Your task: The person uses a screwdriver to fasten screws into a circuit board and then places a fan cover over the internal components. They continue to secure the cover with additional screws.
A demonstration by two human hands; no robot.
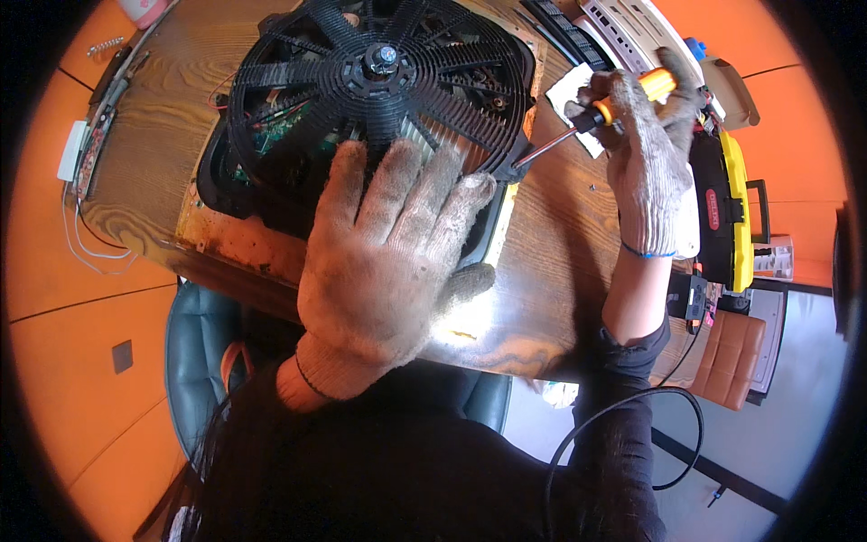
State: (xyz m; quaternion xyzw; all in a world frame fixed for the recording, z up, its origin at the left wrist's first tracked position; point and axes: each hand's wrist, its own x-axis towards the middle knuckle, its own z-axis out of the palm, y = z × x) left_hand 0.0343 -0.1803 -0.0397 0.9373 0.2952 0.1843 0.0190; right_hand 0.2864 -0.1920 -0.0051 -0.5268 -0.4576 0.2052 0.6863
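A black round fan grille [452, 68] with a fan hub [383, 60] at its centre covers a dark appliance, opened or uncovered, with a green circuit board [275, 135] showing through the slots. My left hand [388, 253], in a soiled knit glove, lies flat on the grille's near edge with its fingers spread. In a matching glove, my right hand [648, 172] is wrapped round the yellow-and-black handle of a screwdriver [657, 84]. The screwdriver's shaft slants down to the left, its tip at the corner tab [515, 170] of the fan frame. Whether a screw sits under the tip cannot be seen.
A tiny screw-like piece [592, 188] lies on the wooden table [560, 262]. To the right stands a black-and-yellow toolbox [736, 212]; a dark cable [623, 393] loops below it. Thin wires hang from a white box [74, 151] at left. A green chair [194, 361] is tucked close.
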